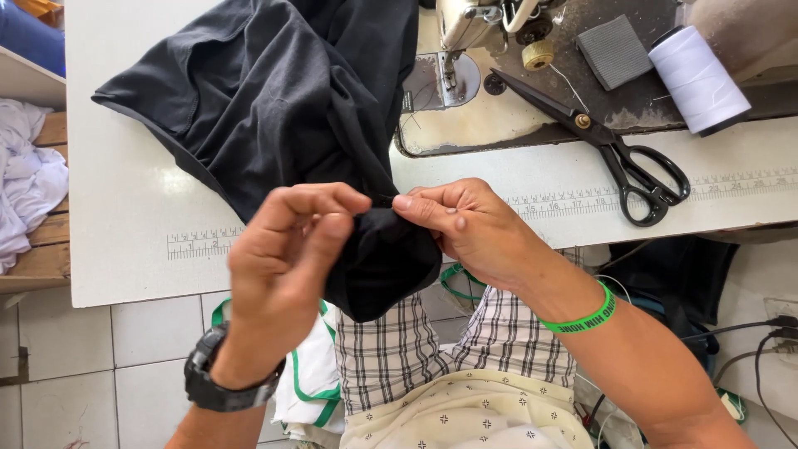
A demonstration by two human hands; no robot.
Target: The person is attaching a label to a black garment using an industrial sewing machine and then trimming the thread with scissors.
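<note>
A black garment (274,100) lies bunched on the white sewing table (133,224), and one end hangs over the front edge toward my lap. My left hand (287,249), with a black watch on its wrist, pinches the fabric between thumb and fingers. My right hand (465,224), wearing a green wristband, grips the same hanging end just to the right. The fingertips of both hands almost meet at the cloth's edge.
A sewing machine (465,33) stands at the back, with black scissors (615,145), a white thread cone (698,79) and a grey cloth pad (613,51) to its right. White cloth (21,179) lies on a wooden shelf at left. Cables (748,341) trail at lower right.
</note>
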